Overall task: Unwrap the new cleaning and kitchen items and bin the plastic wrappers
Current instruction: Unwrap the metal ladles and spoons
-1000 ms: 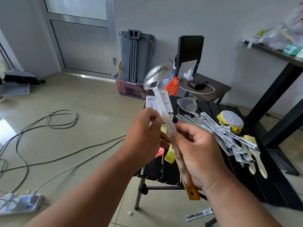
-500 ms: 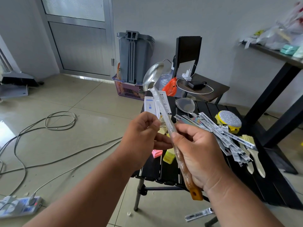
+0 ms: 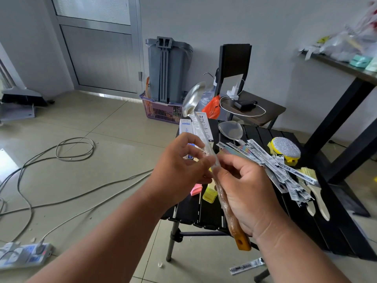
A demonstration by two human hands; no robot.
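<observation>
Above the bench (image 3: pixel 263 135), right hand (image 3: pixel 247 193) grips the ladle (image 3: pixel 206 139), bowl toward eleven o'clock, steadying it; left hand (image 3: pixel 179 170) fingers (image 3: pixel 207 160) pinch its plastic wrapper (image 3: pixel 201 130), apparently to peel.

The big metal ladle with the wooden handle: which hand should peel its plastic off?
Probably the left hand: it pinches the clear plastic wrapper, while the right hand grips the metal ladle by its handle.

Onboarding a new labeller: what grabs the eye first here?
The ladle, mid-frame, its handle in clear wrap: the right hand grips the handle, the left hand pinches the wrap. Behind, a pile of labels on the black table, and a grey bin at the wall.
</observation>
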